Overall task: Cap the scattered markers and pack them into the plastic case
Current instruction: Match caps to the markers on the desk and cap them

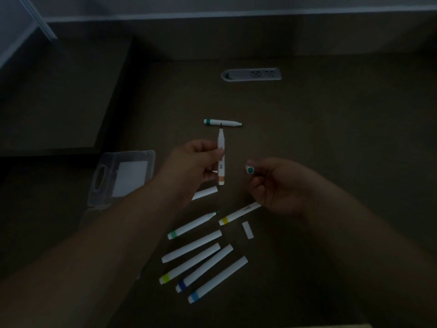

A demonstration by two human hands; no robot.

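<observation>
White orange-banded uncapped marker (pixel 221 157), frame centre: our left hand (pixel 196 162) pinches it tip-up for capping; right hand (pixel 279 185) pinches a teal-ended cap (pixel 250 169).

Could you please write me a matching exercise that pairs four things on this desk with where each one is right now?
Things:
1. Orange-banded marker
2. Teal-ended cap
3. Plastic case
4. Teal-banded marker

Places:
A. Lying on the desk beyond both hands
B. Held in the left hand
C. On the desk left of the left arm
D. Pinched in the right hand

Pairs: 1-B, 2-D, 3-C, 4-A
</observation>
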